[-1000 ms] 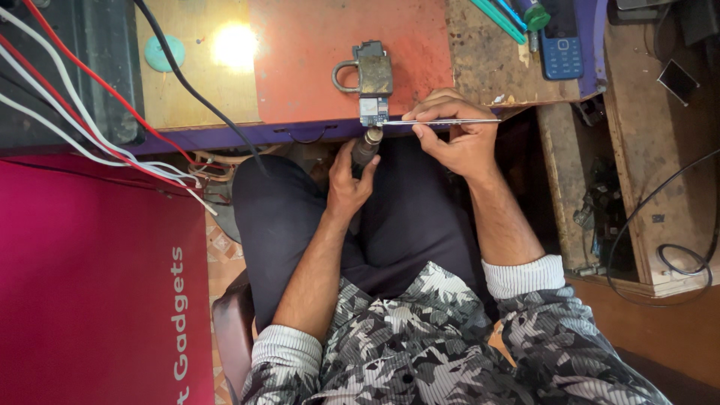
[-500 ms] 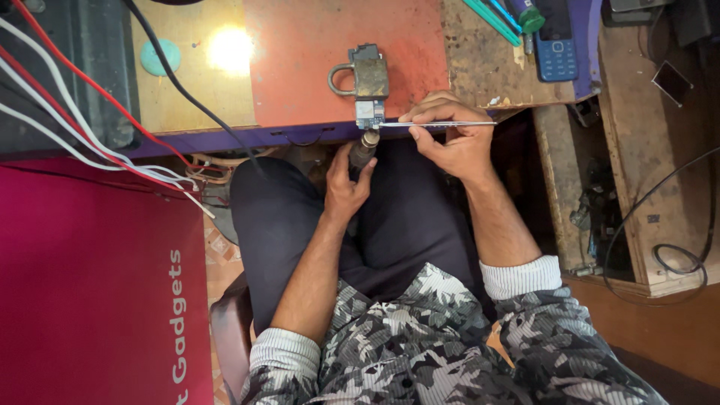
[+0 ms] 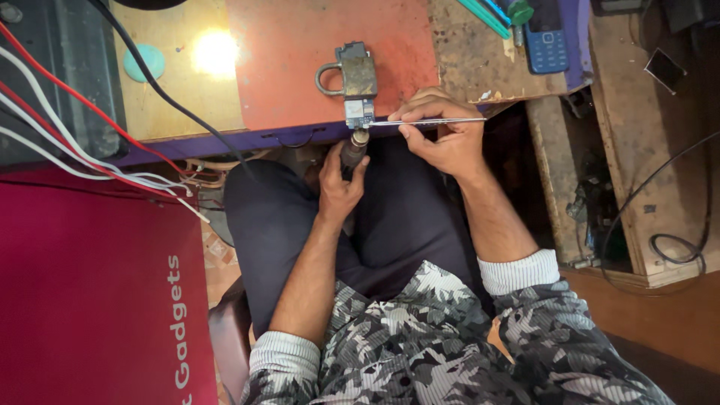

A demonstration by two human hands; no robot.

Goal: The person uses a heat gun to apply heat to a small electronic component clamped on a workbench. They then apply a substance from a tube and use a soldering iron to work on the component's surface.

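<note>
A: Head view, against the earlier pictures: hardly any shift. Both hands sit at the same spot on the near bench edge, tools unmoved. My reading: the work is mid-step, steady holding and not repositioning.

B: Nearest first?

A: Left hand, fingers curled shut round the dark cylindrical handle of a heating tool, tip pointing up at the small blue-grey circuit board.

B: And the other?

A: Right hand, fingers pinched closed on thin silver metal tweezers, lying level, points touching or just beside the board's right edge; cannot tell which.

B: Where does the board sit?

A: At the front edge of the worn orange mat on the wooden bench, gripped by a small grey metal clamp holder. Farther back, a blue keypad phone.
</note>
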